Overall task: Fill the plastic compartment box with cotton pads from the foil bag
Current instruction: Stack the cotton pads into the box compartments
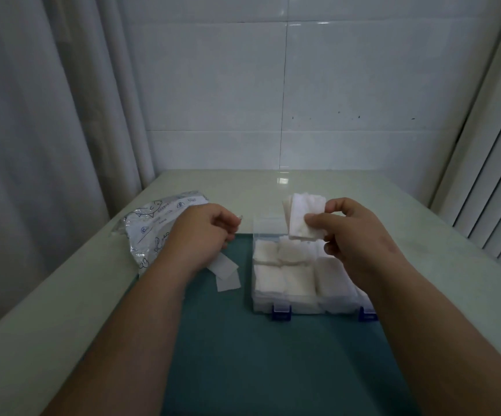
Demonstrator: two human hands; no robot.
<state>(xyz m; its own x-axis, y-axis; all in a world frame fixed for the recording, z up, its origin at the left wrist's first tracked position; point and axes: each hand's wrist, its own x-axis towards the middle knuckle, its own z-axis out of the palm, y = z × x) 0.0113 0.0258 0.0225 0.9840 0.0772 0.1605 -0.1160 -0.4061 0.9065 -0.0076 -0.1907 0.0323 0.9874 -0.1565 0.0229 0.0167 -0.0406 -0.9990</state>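
While the right hand (360, 235) pinches a small stack of white rectangular cotton pads (306, 217) between thumb and fingertips, just above the far row of the clear plastic compartment box with blue latches (303, 307), the step in hand appears to be loading one of the few unfilled cells. The near and middle rows show white pads in every cell that can be seen. The far cell toward eleven o'clock of the box looks clear and empty.

By my judgement, the next move calls for lowering the stack squarely into an open far cell. The pads should be kept aligned so none catches on a divider, and released only once they sit below the rim.

The left hand (204, 232) hovers at nine o'clock from the box with its fingers curled inward. A faint glint shows at its fingertips, but I cannot tell whether it pinches anything. Behind it, at ten o'clock, lies the crinkled silver foil bag printed with blue drawings (150, 226), partly covered by the wrist. Two loose white pads (226, 273) lie on the teal mat (273, 355), part of them under that forearm.

The right hand and arm hide the box's cells toward three o'clock, so their fill cannot be judged. How many pads make up the held stack is also unclear.
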